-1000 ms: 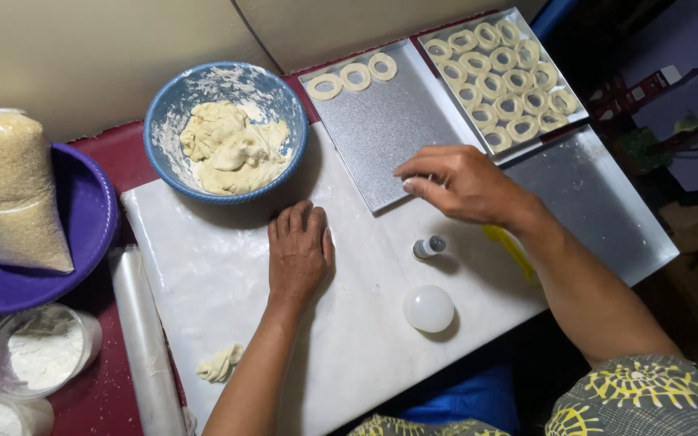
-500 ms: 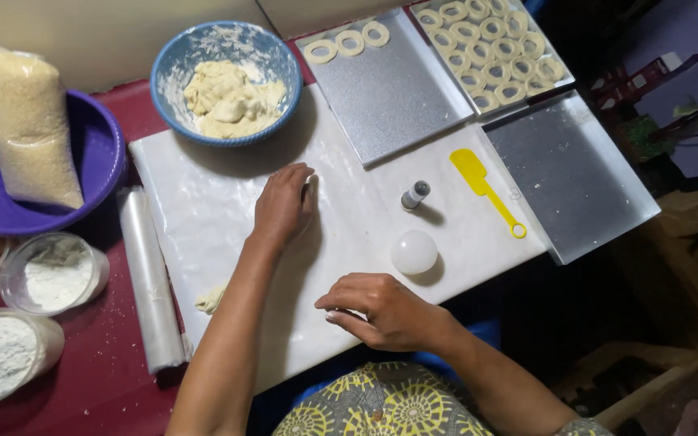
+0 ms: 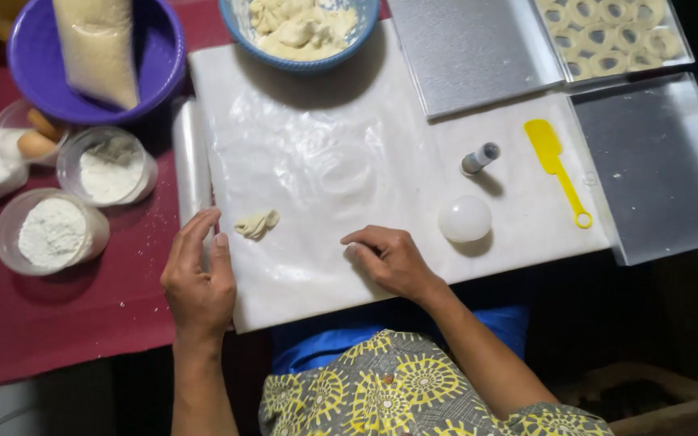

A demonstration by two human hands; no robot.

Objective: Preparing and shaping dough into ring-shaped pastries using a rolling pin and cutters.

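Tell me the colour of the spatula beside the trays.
Yellow: the spatula shows plainly in the head view.

A small pale dough scrap (crumpled, irregular) lies on the white plastic-covered board, near its left edge.

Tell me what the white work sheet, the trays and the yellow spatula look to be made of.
The work sheet under both hands looks like thin glossy plastic film over a white board: it wrinkles and glints. The trays look like brushed metal, likely aluminium: dull grey sheen, thin folded rims. The yellow spatula looks like moulded plastic or silicone: even colour, smooth matte face, ring at the handle end.
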